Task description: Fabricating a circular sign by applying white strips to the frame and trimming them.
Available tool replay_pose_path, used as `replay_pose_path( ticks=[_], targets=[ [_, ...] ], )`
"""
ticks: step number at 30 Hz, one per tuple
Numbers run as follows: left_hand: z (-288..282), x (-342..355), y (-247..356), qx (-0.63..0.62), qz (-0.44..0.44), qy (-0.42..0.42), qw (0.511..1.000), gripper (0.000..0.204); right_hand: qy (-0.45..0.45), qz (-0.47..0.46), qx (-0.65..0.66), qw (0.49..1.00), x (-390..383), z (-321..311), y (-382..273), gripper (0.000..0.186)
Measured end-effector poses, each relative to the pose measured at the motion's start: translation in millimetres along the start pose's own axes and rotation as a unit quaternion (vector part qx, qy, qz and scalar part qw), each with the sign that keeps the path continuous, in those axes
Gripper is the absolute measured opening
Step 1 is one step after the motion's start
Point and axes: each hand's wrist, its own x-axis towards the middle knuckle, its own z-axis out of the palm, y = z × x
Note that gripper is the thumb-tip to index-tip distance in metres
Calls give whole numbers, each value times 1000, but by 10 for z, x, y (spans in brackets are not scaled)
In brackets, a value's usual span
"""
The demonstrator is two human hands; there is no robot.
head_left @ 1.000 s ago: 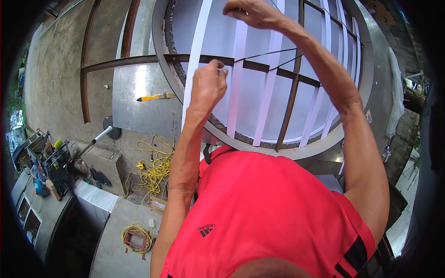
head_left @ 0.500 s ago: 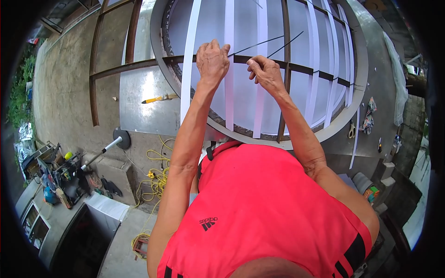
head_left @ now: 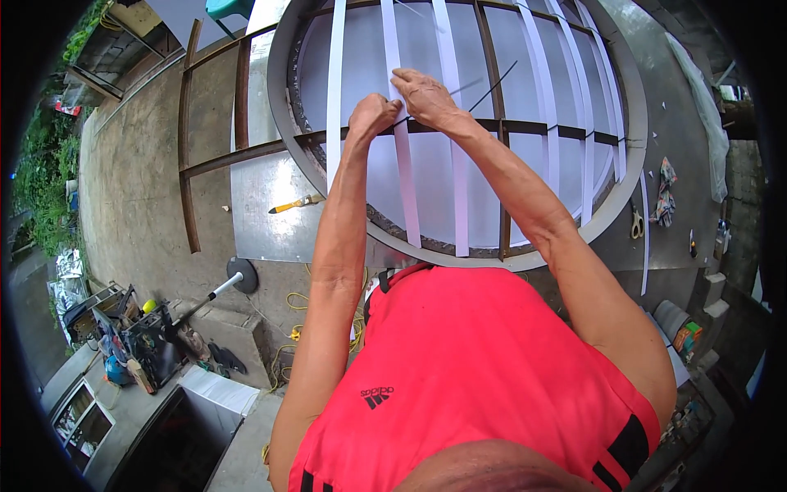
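Note:
A round grey metal frame (head_left: 288, 156) holds long white strips (head_left: 452, 156) running across a dark metal crossbar (head_left: 516, 127). My left hand (head_left: 374, 115) is closed, its fingertips at one white strip just above the crossbar. From the right, my right hand (head_left: 426, 100) reaches over that strip, its fingers bent and touching it close to the left fingers. Whatever small thing the fingers pinch is hidden. A thin black cable tie (head_left: 495, 84) slants up to the right beyond my right wrist. On the right-hand strips, small dark ties sit where they cross the bar.
A yellow-handled paintbrush (head_left: 295, 204) lies on the metal sheet at left, below a rusty bar framework (head_left: 188, 156). Scissors (head_left: 637, 224), a crumpled cloth (head_left: 665, 191) and a loose white strip (head_left: 644, 246) lie at right. Yellow cord (head_left: 293, 332) coils on the floor.
My right hand has moved left and up to the strip beside my left hand. The left hand has shifted slightly lower. The view has tilted, shifting the frame a little.

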Motion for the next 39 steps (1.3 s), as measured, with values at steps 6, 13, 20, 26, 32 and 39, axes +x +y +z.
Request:
replay_pose_path(
  ticks=[6,13,20,26,32,39],
  targets=[
    [-125,-182,140,24,4,7,1000,45,-93,45,26,994,37,95,95,36],
    [-399,-941,84,42,164,405,899,40,34,87,176,980,555,-127,209,25],
    [-433,-1156,-308,25,56,257,964,53,16,-16,77,997,1408,169,623,28],
    [-314,-1048,-488,-59,91,274,955,36,-100,23,57,993,1735,297,962,27],
    [-287,-938,-517,-179,24,219,959,43,-118,2,74,990,1669,414,828,31],
    [-315,-933,-407,-276,5,223,935,32,-114,135,182,967,1858,602,539,49]
  ],
)
